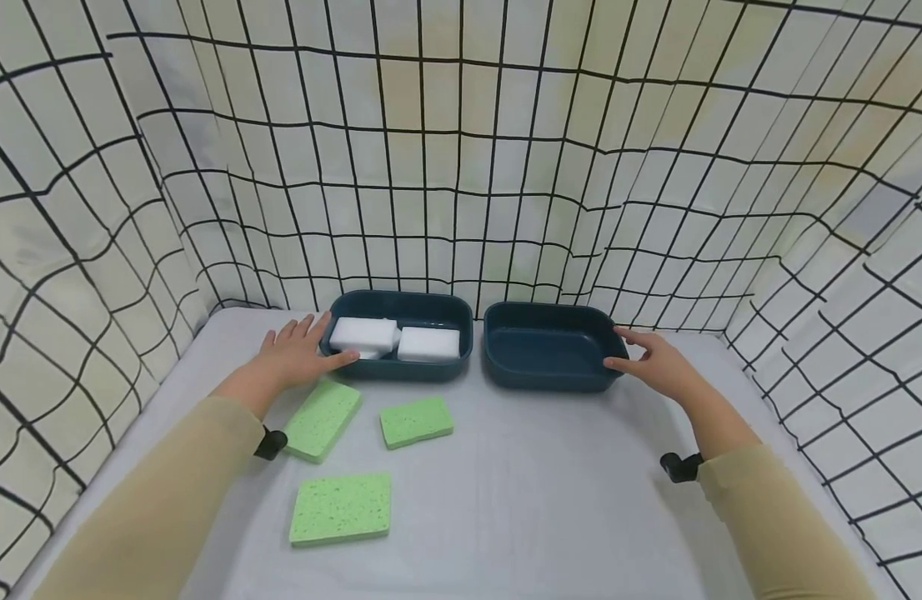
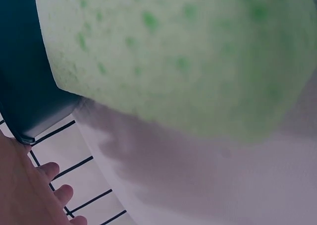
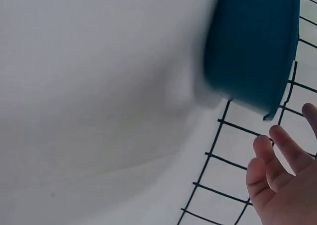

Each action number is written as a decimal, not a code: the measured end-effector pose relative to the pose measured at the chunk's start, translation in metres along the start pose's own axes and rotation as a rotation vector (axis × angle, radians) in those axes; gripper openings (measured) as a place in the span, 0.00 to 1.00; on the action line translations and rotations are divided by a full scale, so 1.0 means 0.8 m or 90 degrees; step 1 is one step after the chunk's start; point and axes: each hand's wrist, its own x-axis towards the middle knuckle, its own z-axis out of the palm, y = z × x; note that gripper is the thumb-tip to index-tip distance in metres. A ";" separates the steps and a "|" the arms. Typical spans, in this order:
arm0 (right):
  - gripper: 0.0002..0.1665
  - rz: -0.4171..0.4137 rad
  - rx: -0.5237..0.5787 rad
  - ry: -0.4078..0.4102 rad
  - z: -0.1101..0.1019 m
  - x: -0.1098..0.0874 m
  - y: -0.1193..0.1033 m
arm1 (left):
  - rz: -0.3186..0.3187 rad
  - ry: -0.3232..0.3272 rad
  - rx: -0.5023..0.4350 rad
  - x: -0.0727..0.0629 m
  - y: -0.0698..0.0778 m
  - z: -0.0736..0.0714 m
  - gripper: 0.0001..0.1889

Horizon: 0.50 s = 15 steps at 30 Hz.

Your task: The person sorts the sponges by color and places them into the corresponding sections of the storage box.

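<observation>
My left hand (image 1: 292,354) lies with fingers spread at the left end of a dark blue tub (image 1: 389,369), its thumb over the rim. Inside that tub sit white sponge blocks (image 1: 428,343). At the right end of a second dark blue tub (image 1: 547,379), with a bare inside, is my right hand (image 1: 652,364); thumb and index finger reach its rim, the other fingers loosely bent. Below the left hand lies a green speckled sponge (image 1: 322,421), which fills much of the left wrist view. Two more, a smaller green sponge (image 1: 416,422) and a larger green sponge (image 1: 341,508), lie nearer me.
Both tubs stand side by side at the back of a white-covered table (image 1: 528,500), a narrow gap between them. A black wire grid (image 1: 461,133) rises behind and along both sides, with pale cloth behind it.
</observation>
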 end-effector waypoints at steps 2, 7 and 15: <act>0.57 0.006 0.028 -0.007 0.004 0.000 0.005 | 0.000 0.001 -0.002 0.000 0.000 0.000 0.60; 0.58 0.035 0.096 -0.031 0.013 -0.001 0.017 | -0.001 0.005 -0.011 0.000 0.000 0.001 0.61; 0.59 0.078 0.146 -0.081 0.028 0.007 0.026 | 0.003 0.004 -0.028 0.005 -0.006 0.007 0.62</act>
